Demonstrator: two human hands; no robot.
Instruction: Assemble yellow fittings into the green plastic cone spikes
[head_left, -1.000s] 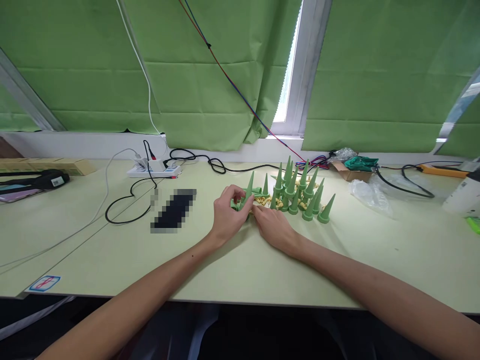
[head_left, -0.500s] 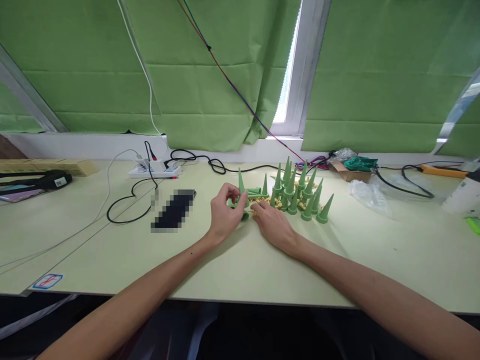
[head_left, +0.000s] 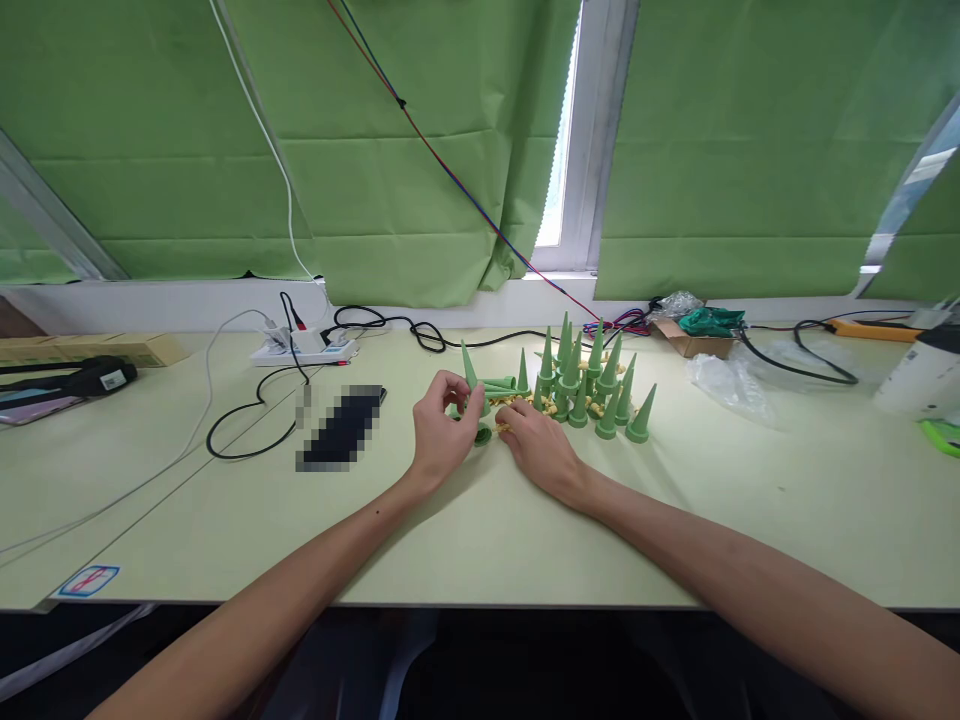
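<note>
My left hand (head_left: 444, 430) is closed around a green cone (head_left: 469, 368), its pointed tip rising above the fingers and leaning slightly left. My right hand (head_left: 541, 440) is close beside it, fingers pinched on a small yellow piece (head_left: 502, 428) whose shape is too small to make out. Between the hands, a dark green round opening (head_left: 484, 436) shows near the table, partly hidden by the left fingers. Behind my right hand stand several green cones (head_left: 570, 370), points up. Loose yellow pieces (head_left: 517, 397) lie among them, and more green cones (head_left: 499, 384) lie on their sides.
To the left are a pixelated dark phone (head_left: 345, 428), a black cable (head_left: 255, 408) and a white power strip (head_left: 304, 351). A small cardboard box (head_left: 697, 340) and clear plastic bags (head_left: 731, 388) lie at the back right. A white container (head_left: 921, 378) stands far right.
The view has shifted a little. The cone in my left hand has tilted left, and my hands have drawn slightly apart, showing more of the round opening and the yellow piece.
</note>
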